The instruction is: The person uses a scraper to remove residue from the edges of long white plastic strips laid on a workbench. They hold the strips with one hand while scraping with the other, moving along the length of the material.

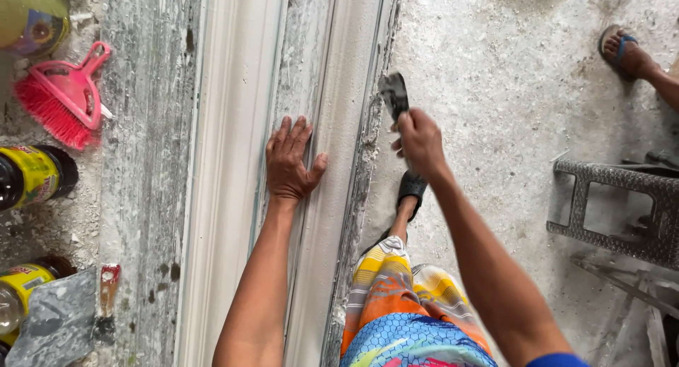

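Left hand (288, 162) lies flat, fingers spread, on the white moulding (233, 162) w/ nothing in it. Right hand (420, 142) is fisted round a scraper (394, 95), blade at the worktop (145, 126) rt edge. Bare concrete floor (509, 91) opens to the rt; pink brush (64, 95) & bottles (32, 175) crowd the left edge.

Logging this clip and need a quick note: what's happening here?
A person stands at a long white moulded plaster strip lying on a worn bench. The left hand presses flat on the strip, while the right hand grips a scraper, blade at the strip's right edge. A pink hand brush, dark bottles and a trowel sit to the left. Another person's sandalled foot shows at top right.
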